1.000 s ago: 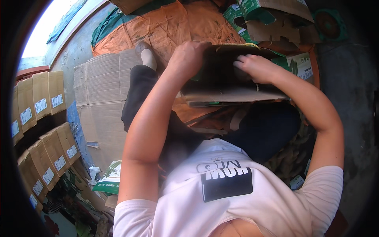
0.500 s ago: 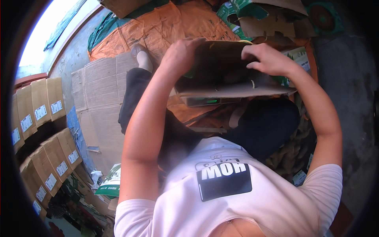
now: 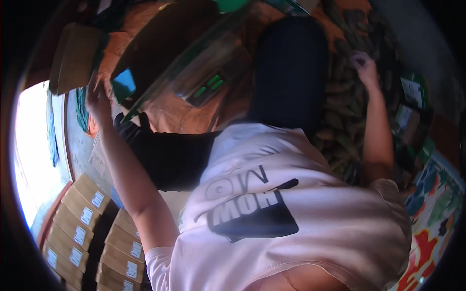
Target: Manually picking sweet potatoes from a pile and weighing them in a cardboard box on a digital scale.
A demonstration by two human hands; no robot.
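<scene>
An open cardboard box, dark inside, sits tilted in view at the upper left, over a scale with a lit green display. My left hand is at the box's left end, fingers stretched out; I cannot tell whether they touch it. Off to the right, my right hand is over a pile of brown, tapered root-like produce. Its fingers are loosely curled with a gap between them, and nothing shows in them. Motion blurs both hands somewhat.
Rows of closed cardboard boxes with white labels stand at the lower left. An orange sheet lies under the scale. Green-and-white packages are beyond the pile, and a colourful patterned surface is at the lower right.
The view has swung to the right. My right hand has left the box and moved out over the pile. My left hand has moved from the box's top to its left end.
</scene>
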